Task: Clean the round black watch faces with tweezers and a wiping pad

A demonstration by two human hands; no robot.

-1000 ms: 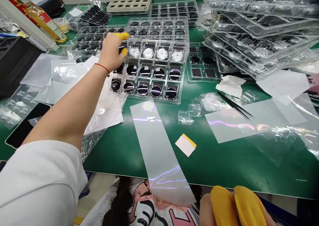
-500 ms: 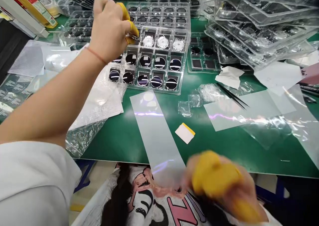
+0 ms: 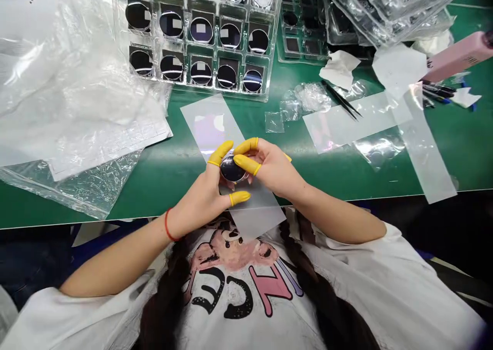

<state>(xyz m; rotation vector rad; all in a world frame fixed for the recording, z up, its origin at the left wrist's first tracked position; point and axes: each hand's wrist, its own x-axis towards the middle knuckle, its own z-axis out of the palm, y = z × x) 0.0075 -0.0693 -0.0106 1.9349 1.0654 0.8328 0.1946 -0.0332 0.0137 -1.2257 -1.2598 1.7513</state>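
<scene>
Both my hands meet over the near edge of the green table, around a round black glossy watch disc point(image 3: 232, 169) with a shiny rim. My left hand point(image 3: 204, 193) has its index finger against the disc's left side, other fingers partly hidden beneath, and its thumb stretched out apart below. My right hand point(image 3: 275, 167) pinches the disc's right edge with thumb and index finger. Yellow finger cots cover several fingertips. Below the hands lies a translucent film strip point(image 3: 262, 214), hanging over the table edge. A clear compartment tray point(image 3: 265, 90) behind holds several similar discs.
Black tweezers point(image 3: 342, 100) lie right, near crumpled clear film point(image 3: 311, 97) and another film strip point(image 3: 339, 126). Plastic bags and papers point(image 3: 111, 144) cover the left. Stacked clear trays point(image 3: 385, 11) stand back right, near a pink bottle point(image 3: 458, 57).
My left hand has come back from the tray toward me, and my right hand has moved in from the right. Both are now at a black disc. The view has tilted down.
</scene>
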